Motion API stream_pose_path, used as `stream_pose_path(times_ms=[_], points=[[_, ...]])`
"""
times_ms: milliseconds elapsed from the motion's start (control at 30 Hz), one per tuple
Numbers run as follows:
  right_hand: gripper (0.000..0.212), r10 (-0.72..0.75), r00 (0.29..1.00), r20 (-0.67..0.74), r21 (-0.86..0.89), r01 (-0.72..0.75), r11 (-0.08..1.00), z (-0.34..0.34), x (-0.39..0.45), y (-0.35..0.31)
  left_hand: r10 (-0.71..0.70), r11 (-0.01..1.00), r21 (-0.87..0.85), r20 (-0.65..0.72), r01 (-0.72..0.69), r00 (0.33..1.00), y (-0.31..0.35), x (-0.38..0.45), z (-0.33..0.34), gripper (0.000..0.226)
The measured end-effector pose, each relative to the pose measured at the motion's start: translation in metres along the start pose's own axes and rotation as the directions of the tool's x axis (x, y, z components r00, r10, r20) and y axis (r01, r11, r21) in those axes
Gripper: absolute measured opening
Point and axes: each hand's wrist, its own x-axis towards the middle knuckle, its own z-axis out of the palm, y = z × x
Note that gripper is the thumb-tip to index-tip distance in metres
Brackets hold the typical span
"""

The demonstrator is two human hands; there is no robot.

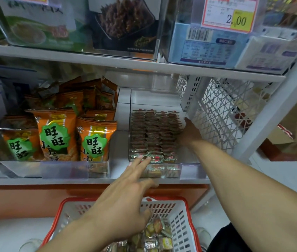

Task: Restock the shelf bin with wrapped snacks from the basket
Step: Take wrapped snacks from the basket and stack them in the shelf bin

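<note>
my left hand [125,193] reaches up from over the basket [180,220] toward the clear shelf bin [191,170], fingers straight and spread, holding nothing, the fingertips [140,158] at the bin's front edge touching the nearest wrapped snacks [155,135]. those snacks fill the bin in tight rows, front to back. my right hand [189,133] lies inside the bin along its right side, against the rows; i cannot tell how its fingers sit. below the bin, the red-rimmed white basket holds more loose snack packets [156,235]. left of the bin stand orange snack bags [56,135].
</note>
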Motion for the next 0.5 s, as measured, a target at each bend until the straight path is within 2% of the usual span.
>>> stream_pose_path(times_ms=[133, 167, 233, 333, 433, 500], points=[[0.046, -0.073, 0.995, 0.064, -0.052, 0.077, 0.996, 0.004, -0.002, -0.006, 0.022, 0.999, 0.034, 0.005, -0.023, 1.000, -0.001, 0.000, 0.001, 0.065], [0.047, -0.069, 0.996, 0.055, -0.023, 0.071, 0.997, 0.003, -0.001, -0.005, 0.026, 0.999, 0.038, 0.002, -0.026, 1.000, -0.001, 0.000, 0.002, 0.065], [0.064, -0.016, 0.998, 0.066, 0.007, 0.015, 1.000, -0.001, 0.000, -0.003, 0.035, 0.999, 0.035, -0.021, -0.034, 0.999, -0.002, 0.000, 0.004, 0.064], [0.083, 0.008, 0.993, 0.120, -0.100, 0.004, 0.995, -0.006, -0.005, -0.006, 0.049, 0.999, 0.020, -0.092, -0.047, 0.995, -0.004, -0.001, 0.009, 0.059], [0.077, -0.135, 0.989, 0.060, -0.259, 0.147, 0.955, -0.013, -0.016, -0.020, 0.070, 0.997, 0.024, -0.157, -0.067, 0.985, -0.004, -0.004, 0.016, 0.055], [0.072, -0.246, 0.965, -0.089, -0.251, 0.217, 0.943, -0.021, -0.028, -0.032, 0.116, 0.993, 0.050, -0.224, -0.107, 0.968, -0.006, -0.009, 0.021, 0.044]])
